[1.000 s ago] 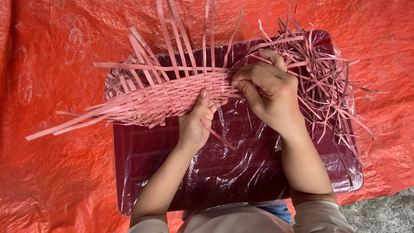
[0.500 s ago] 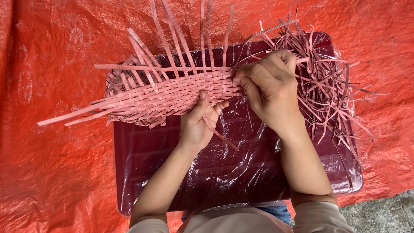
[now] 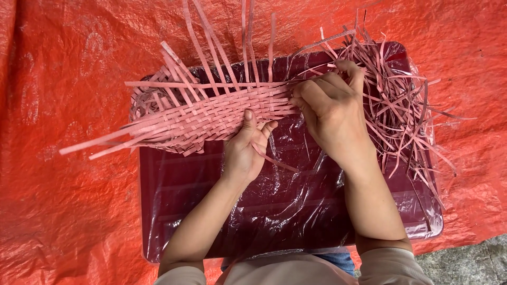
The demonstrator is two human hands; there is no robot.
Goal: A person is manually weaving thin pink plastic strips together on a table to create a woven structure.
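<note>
A dark maroon bench (image 3: 211,211) with a rectangular top and rounded corners is wrapped in clear plastic film (image 3: 296,211), creased and glossy with highlights. Beneath and around it spreads a crinkled orange-red tarpaulin (image 3: 68,68), filling nearly the whole field. At the lower right corner a small patch of grey, gritty ground (image 3: 475,264) shows beyond the tarpaulin's edge.

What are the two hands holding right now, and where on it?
Both hold the pink woven mat. The left hand pinches its near edge at the middle; the right hand grips the loose strips at its right end.
</note>
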